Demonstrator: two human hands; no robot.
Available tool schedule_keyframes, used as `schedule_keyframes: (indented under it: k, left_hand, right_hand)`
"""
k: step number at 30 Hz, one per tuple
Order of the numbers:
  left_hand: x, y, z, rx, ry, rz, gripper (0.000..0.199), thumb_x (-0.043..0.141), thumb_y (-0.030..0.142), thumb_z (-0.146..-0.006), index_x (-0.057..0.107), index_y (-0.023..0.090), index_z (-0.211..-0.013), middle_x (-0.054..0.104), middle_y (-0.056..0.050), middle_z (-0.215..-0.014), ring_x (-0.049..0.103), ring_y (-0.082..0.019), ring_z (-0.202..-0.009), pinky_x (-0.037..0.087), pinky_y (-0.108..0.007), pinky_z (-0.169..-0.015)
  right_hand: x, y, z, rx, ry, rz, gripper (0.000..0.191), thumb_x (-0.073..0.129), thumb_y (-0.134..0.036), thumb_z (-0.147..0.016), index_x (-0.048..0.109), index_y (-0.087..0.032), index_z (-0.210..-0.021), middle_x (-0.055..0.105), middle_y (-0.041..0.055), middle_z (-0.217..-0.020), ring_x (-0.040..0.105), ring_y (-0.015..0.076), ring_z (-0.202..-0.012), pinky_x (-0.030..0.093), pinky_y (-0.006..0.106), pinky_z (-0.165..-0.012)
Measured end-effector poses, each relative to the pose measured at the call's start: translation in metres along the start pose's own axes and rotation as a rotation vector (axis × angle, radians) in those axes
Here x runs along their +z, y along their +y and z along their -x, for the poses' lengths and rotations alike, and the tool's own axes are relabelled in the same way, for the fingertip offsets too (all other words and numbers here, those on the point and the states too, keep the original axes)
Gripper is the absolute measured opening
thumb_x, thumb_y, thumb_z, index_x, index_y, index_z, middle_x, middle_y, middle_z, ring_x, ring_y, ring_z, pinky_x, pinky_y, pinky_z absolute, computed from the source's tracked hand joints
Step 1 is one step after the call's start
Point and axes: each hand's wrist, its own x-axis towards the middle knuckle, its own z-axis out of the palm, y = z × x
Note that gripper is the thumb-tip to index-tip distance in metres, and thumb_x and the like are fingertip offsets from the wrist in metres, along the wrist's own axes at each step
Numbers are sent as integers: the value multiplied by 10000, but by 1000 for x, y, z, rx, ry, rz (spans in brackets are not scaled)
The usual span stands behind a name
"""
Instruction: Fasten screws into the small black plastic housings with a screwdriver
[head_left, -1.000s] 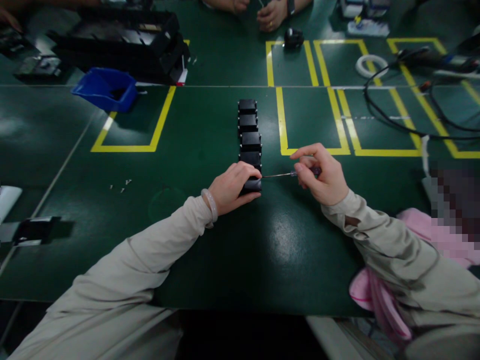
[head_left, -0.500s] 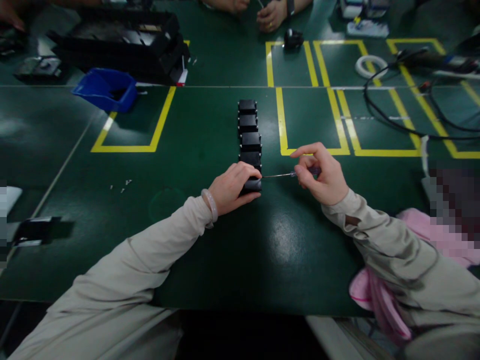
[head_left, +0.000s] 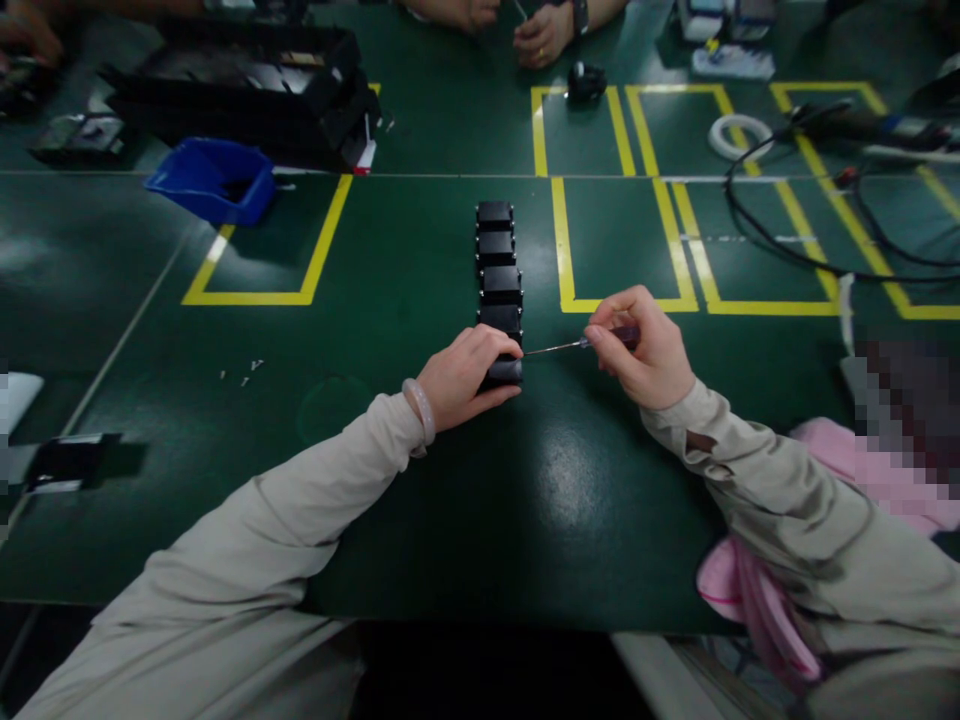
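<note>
My left hand (head_left: pixel 465 375) is closed around the nearest black block (head_left: pixel 505 372), fingers over its far side and thumb along its near side. Part of this block is hidden under the fingers. In my right hand (head_left: pixel 641 345) is a screwdriver (head_left: pixel 559 347), pinched by its handle. Its thin shaft points left, and the tip reaches the right side of the held block by my left fingertips. Beyond the hand, several similar black blocks (head_left: pixel 501 285) stand in a line, with small bright screws showing at their sides.
Small loose screws (head_left: pixel 255 365) lie on the green table (head_left: pixel 420 520) at left. A blue bin (head_left: pixel 214 180) and black trays (head_left: pixel 247 90) stand behind them. A co-worker's hands (head_left: pixel 544 35) are across the table. Black cable (head_left: pixel 780 235) and a white tape roll (head_left: pixel 739 135) lie at right.
My right fingers have closed in and shifted round the screwdriver handle, the index finger curling down; the handle sits slightly higher. My left hand and the block have stayed in place.
</note>
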Motion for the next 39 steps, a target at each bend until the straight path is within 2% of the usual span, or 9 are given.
schedule_keyframes:
  k: [8, 15, 21, 25, 28, 32, 37, 39]
  left_hand:
    - [0, 0, 0, -3, -7, -8, 316, 629, 321, -914, 508, 172, -1166, 602, -96, -1154, 559, -243, -1110, 487, -423, -979]
    - [0, 0, 0, 5, 1, -14, 321, 632, 326, -915, 509, 167, -1164, 600, -100, -1148, 562, -243, -1101, 494, -425, -965]
    - [1, -1, 0, 2, -2, -15, 328, 637, 326, -911, 511, 164, -1167, 597, -101, -1149, 563, -247, -1090, 497, -426, -959]
    - [0, 0, 0, -1, -2, -12, 323, 634, 327, -914, 510, 166, -1165, 596, -102, -1148, 562, -248, -1097, 494, -425, -961]
    - [0, 0, 0, -2, 2, -10, 323, 635, 326, -914, 507, 170, -1167, 594, -101, -1153, 562, -247, -1102, 493, -422, -963]
    - [1, 0, 0, 5, 11, -11, 333, 642, 320, -908, 502, 164, -1167, 596, -104, -1149, 563, -245, -1094, 493, -416, -959]
    - [3, -3, 1, 3, 12, -5, 347, 645, 328, -904, 497, 169, -1174, 596, -100, -1152, 563, -244, -1087, 491, -417, -959]
    - [3, -3, 1, 6, 16, -6, 344, 645, 324, -905, 497, 167, -1174, 595, -99, -1155, 562, -243, -1088, 492, -415, -958]
  right_hand:
    - [2, 1, 1, 35, -11, 11, 167, 601, -376, -942, 534, -231, -894, 552, -46, -621, 519, 94, -517, 376, 247, -473]
    - [2, 1, 1, 4, 14, 0, 153, 612, -353, -933, 536, -238, -999, 569, -25, -720, 550, 112, -589, 408, 257, -488]
    - [2, 1, 1, 16, -8, -3, 143, 570, -370, -958, 546, -233, -927, 546, -26, -686, 541, 108, -568, 397, 264, -490]
    - [3, 2, 2, 13, -6, -21, 149, 556, -354, -967, 540, -240, -1061, 543, -21, -716, 538, 119, -597, 398, 269, -501]
    - [2, 2, 2, 11, -13, -22, 146, 542, -360, -973, 544, -236, -1052, 544, -19, -721, 536, 120, -605, 398, 272, -511]
    - [0, 0, 0, 10, -20, 17, 159, 536, -375, -975, 555, -227, -919, 545, -23, -683, 517, 109, -557, 382, 276, -500]
    - [1, 0, 1, 19, -27, -27, 125, 509, -335, -990, 534, -245, -1072, 513, -54, -644, 479, 98, -479, 383, 282, -487]
    - [1, 0, 1, 30, -31, -38, 123, 510, -343, -990, 538, -245, -1058, 507, -58, -631, 480, 97, -471, 379, 280, -483]
